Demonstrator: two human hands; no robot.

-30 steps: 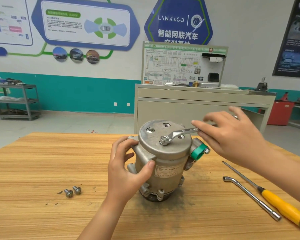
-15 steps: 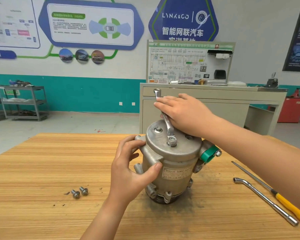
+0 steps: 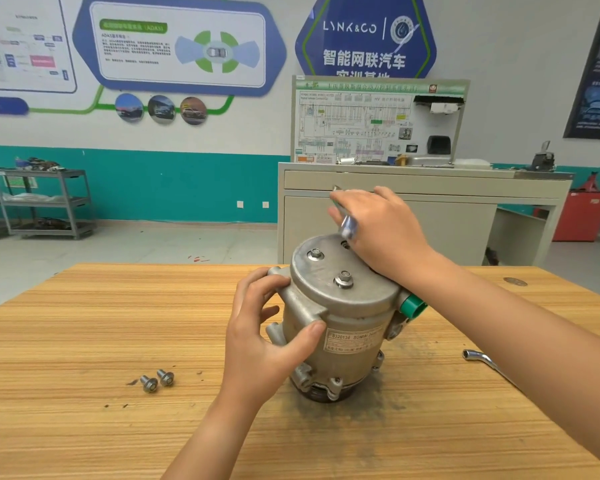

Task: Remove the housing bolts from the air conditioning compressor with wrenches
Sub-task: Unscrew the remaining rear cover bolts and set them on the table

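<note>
Head view: the compressor is stood on end at mid-desk. Its side is gripped by the left hand, thumb pressed beside the label. The wrench, blurred and largely covered, is clasped in the right hand over the cover's rear edge. Two housing bolts are seated in the cover. Two loose bolts lie on the desk to its left. A bent steel tool is partly hidden behind the right forearm.

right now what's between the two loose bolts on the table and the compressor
In the head view, a stretch of bare wooden table, then the left hand, which holds the compressor on its side nearest the loose bolts.
</note>
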